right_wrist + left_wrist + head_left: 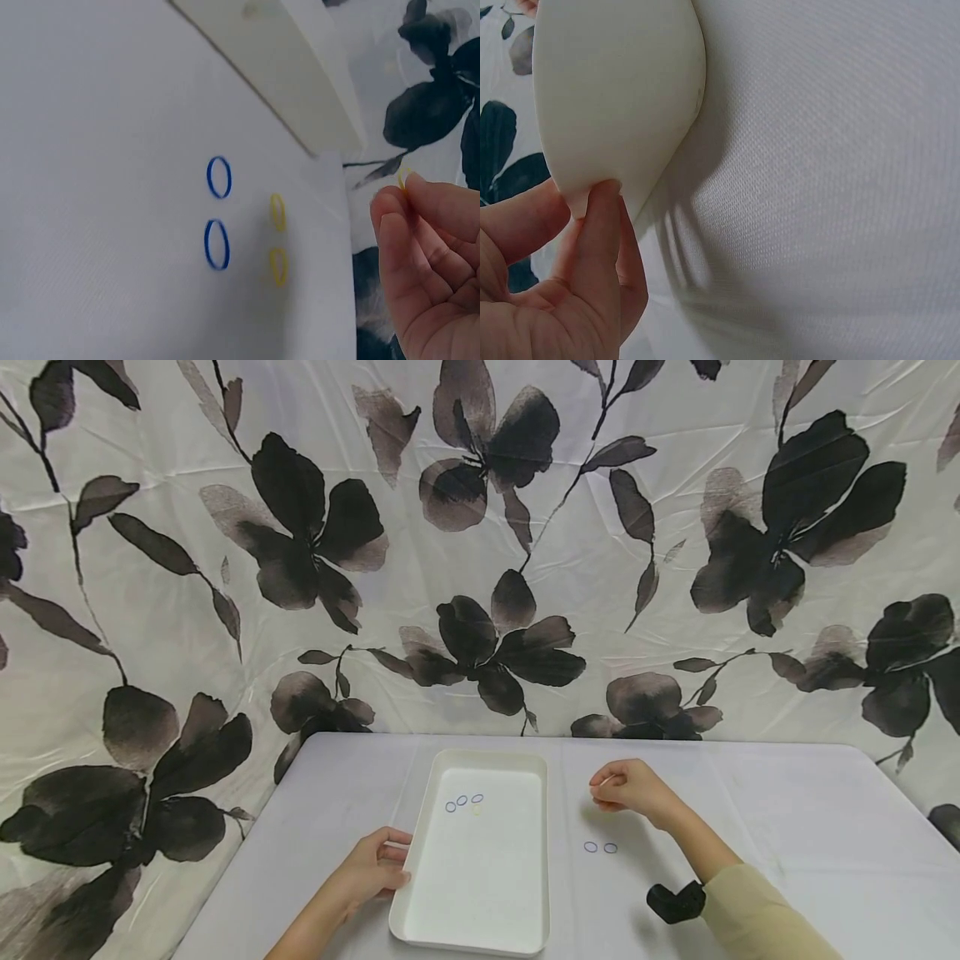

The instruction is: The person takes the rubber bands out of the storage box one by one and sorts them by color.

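Observation:
My left hand [369, 866] pinches the left rim of a white tray [542, 893] between thumb and fingers; in the left wrist view the tray's pale outer side [622, 90] rises above that grip. Right of the tray, my right hand [633, 789] is raised over the table, a small yellow rubber band [402, 180] between thumb and fingertips. Below it lie two blue rubber bands [209, 178] and two yellow rubber bands [272, 266], apart from one another. Toward the tray's far end sit three blue rubber bands [451, 802] and a faint yellow one [477, 814].
A white cloth covers the table [787, 843]. Behind its far edge hangs a white curtain [420, 568] printed with dark flowers. A black device [675, 903] sits by the right sleeve [757, 910].

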Demonstrator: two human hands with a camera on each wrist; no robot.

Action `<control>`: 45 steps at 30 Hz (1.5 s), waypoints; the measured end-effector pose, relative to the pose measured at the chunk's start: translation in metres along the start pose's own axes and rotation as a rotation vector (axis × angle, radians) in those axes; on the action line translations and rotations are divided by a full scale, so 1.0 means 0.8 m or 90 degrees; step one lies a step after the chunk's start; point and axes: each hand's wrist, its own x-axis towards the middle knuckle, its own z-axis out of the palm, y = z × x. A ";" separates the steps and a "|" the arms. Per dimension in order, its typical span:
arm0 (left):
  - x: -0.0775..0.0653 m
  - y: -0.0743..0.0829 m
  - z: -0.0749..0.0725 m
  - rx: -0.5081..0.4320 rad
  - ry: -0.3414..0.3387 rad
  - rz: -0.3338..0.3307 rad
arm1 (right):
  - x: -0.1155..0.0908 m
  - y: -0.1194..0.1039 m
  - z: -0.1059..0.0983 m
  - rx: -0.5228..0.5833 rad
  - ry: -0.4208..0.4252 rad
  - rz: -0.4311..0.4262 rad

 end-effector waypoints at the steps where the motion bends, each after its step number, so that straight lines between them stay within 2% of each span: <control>1: 0.000 0.000 0.000 0.000 0.000 0.000 | -0.001 0.002 -0.002 -0.002 0.002 0.003; 15: -0.001 0.003 0.001 -0.009 0.001 -0.002 | -0.010 0.036 -0.019 -0.011 0.052 0.056; 28: 0.000 0.001 0.001 0.000 0.000 -0.005 | -0.015 0.065 -0.020 -0.048 0.091 0.105; 45: 0.001 -0.002 0.000 -0.020 -0.010 0.003 | -0.013 0.071 -0.017 -0.074 0.097 0.123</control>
